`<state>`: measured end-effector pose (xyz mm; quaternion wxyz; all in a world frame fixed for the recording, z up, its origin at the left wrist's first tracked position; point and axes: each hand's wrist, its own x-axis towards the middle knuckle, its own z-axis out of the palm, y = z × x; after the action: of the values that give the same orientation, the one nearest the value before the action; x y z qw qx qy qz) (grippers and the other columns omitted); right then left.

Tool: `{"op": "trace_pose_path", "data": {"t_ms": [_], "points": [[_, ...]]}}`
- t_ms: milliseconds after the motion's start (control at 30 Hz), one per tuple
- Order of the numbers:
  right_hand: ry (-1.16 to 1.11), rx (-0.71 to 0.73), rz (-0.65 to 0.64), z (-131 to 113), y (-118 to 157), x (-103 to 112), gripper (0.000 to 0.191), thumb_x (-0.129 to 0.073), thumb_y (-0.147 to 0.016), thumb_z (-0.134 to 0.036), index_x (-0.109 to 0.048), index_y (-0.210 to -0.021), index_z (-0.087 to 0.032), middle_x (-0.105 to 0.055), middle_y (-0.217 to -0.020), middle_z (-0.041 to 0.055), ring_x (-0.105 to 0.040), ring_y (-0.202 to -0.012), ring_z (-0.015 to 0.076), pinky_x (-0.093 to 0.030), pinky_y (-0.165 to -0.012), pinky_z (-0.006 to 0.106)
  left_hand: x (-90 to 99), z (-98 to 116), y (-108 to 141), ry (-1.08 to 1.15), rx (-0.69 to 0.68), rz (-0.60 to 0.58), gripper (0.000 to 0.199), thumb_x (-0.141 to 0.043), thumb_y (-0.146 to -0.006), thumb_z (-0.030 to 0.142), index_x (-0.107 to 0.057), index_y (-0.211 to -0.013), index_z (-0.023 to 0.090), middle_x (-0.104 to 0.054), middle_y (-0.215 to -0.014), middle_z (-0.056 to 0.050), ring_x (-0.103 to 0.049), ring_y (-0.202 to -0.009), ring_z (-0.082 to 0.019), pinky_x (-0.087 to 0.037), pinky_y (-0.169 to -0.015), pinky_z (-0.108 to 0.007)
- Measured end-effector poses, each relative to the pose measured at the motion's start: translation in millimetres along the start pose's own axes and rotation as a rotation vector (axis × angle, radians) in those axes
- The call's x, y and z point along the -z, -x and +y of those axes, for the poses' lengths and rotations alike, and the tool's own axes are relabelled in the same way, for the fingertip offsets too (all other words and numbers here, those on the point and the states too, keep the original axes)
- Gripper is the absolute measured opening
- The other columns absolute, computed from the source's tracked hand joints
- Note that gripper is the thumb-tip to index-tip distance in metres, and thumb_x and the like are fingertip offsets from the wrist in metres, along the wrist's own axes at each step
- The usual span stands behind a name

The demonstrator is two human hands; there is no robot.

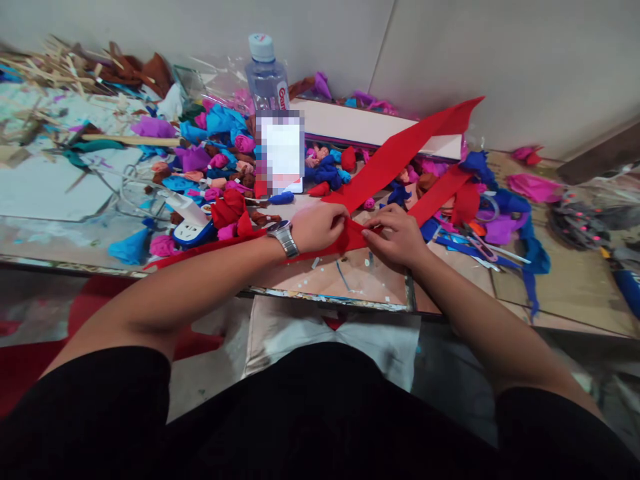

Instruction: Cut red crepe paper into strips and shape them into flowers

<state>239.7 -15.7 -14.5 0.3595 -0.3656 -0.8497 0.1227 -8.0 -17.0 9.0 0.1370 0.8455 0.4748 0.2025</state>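
My left hand (320,229), with a metal watch (284,239) at its wrist, is closed on a long red strip (357,235) of cloth or crepe paper. Close by on the right, my right hand (395,233) pinches the same strip with thumb and fingers. Between the two hands the red material looks folded; the fold itself is partly hidden by my fingers. One wide red length (400,153) slants up to the back right, and another red end runs leftward under my left forearm. Small rolled pieces in red, blue and pink lie just beyond my hands.
A clear bottle (267,80) stands at the back beside a blurred upright phone-like object (281,153). A white-and-blue power strip (195,227) with a plug sits left. Green-handled pliers (75,158) and wooden sticks (65,70) lie further left. Scissors (483,247) rest among scraps at right.
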Motion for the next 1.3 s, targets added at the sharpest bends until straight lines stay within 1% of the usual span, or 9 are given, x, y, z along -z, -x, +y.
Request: {"op": "trace_pose_path", "data": {"t_ms": [167, 300, 467, 667, 800, 900, 1033, 1133, 1300], "points": [[0.016, -0.014, -0.004, 0.2, -0.2, 0.8, 0.007, -0.075, -0.09, -0.031, -0.079, -0.087, -0.026, -0.079, -0.086, 0.0053, -0.065, -0.095, 0.0294, -0.055, -0.083, 0.045, 0.7, -0.4, 0.0, 0.003, 0.006, 0.006, 0.035, -0.051, -0.09, 0.025, -0.081, -0.106, 0.02, -0.081, -0.096, -0.01, -0.07, -0.085, -0.026, -0.048, -0.079, -0.038], [-0.006, -0.029, -0.026, -1.5, -0.2, 1.5, 0.008, -0.075, -0.091, -0.032, -0.079, -0.088, -0.026, -0.079, -0.087, 0.0056, -0.066, -0.095, 0.0294, -0.056, -0.083, 0.046, 1.0, 0.5, 1.4, 0.067, -0.036, -0.007, 0.033, -0.056, -0.086, 0.026, -0.081, -0.107, 0.019, -0.08, -0.093, -0.009, -0.069, -0.081, -0.023, -0.048, -0.076, -0.036], [-0.034, -0.042, -0.044, -5.2, 0.3, 1.2, 0.013, -0.076, -0.092, -0.038, -0.08, -0.091, -0.026, -0.078, -0.089, 0.0067, -0.067, -0.097, 0.0291, -0.056, -0.084, 0.046, -2.7, 0.4, 3.3, 0.172, -0.102, -0.064, 0.032, -0.056, -0.09, 0.031, -0.082, -0.105, 0.019, -0.08, -0.089, -0.007, -0.069, -0.075, -0.019, -0.046, -0.071, -0.032], [-0.051, -0.064, -0.038, -6.1, 1.1, 1.3, 0.014, -0.077, -0.092, -0.038, -0.082, -0.095, -0.025, -0.079, -0.092, 0.0078, -0.069, -0.092, 0.0269, -0.056, -0.081, 0.043, 0.4, 2.4, 1.5, 0.27, -0.072, -0.149, 0.036, -0.054, -0.09, 0.029, -0.084, -0.105, 0.018, -0.078, -0.079, -0.004, -0.063, -0.065, -0.015, -0.043, -0.065, -0.029], [-0.04, -0.061, -0.072, -4.2, 0.4, 2.0, 0.013, -0.077, -0.092, -0.034, -0.083, -0.095, -0.024, -0.082, -0.093, 0.0074, -0.073, -0.09, 0.0263, -0.056, -0.085, 0.043, 2.6, 2.5, -0.1, 0.235, -0.047, -0.125, 0.036, -0.052, -0.085, 0.023, -0.085, -0.099, 0.018, -0.079, -0.08, -0.005, -0.063, -0.067, -0.016, -0.044, -0.067, -0.031], [-0.034, -0.064, -0.078, -3.5, -0.5, 2.3, 0.012, -0.077, -0.092, -0.034, -0.082, -0.095, -0.024, -0.083, -0.094, 0.0069, -0.074, -0.09, 0.0266, -0.056, -0.086, 0.043, 3.0, 1.0, -1.4, 0.21, -0.019, -0.096, 0.036, -0.051, -0.087, 0.023, -0.085, -0.096, 0.018, -0.079, -0.081, -0.006, -0.065, -0.069, -0.018, -0.044, -0.069, -0.032], [-0.043, -0.061, -0.069, -4.0, -0.5, 2.4, 0.011, -0.077, -0.091, -0.033, -0.082, -0.095, -0.024, -0.084, -0.094, 0.0066, -0.076, -0.089, 0.0263, -0.057, -0.085, 0.042, 1.8, -0.9, -1.6, 0.207, -0.004, -0.066, 0.036, -0.053, -0.085, 0.023, -0.084, -0.104, 0.018, -0.082, -0.092, -0.007, -0.067, -0.076, -0.019, -0.047, -0.074, -0.033], [-0.075, -0.056, -0.086, -5.2, 0.3, 2.6, 0.012, -0.076, -0.092, -0.033, -0.082, -0.099, -0.024, -0.084, -0.097, 0.0063, -0.076, -0.088, 0.0249, -0.058, -0.083, 0.04, -0.4, -0.3, 0.4, 0.259, -0.057, -0.099, 0.035, -0.057, -0.084, 0.024, -0.083, -0.108, 0.018, -0.082, -0.096, -0.006, -0.069, -0.078, -0.018, -0.048, -0.075, -0.032], [-0.084, -0.051, -0.11, -8.1, 0.8, 3.3, 0.014, -0.075, -0.094, -0.036, -0.082, -0.098, -0.024, -0.083, -0.094, 0.0068, -0.076, -0.087, 0.0253, -0.059, -0.083, 0.04, -4.0, 0.5, 2.3, 0.296, -0.104, -0.175, 0.029, -0.056, -0.088, 0.025, -0.082, -0.097, 0.017, -0.079, -0.082, -0.004, -0.066, -0.071, -0.016, -0.045, -0.07, -0.03]]}}
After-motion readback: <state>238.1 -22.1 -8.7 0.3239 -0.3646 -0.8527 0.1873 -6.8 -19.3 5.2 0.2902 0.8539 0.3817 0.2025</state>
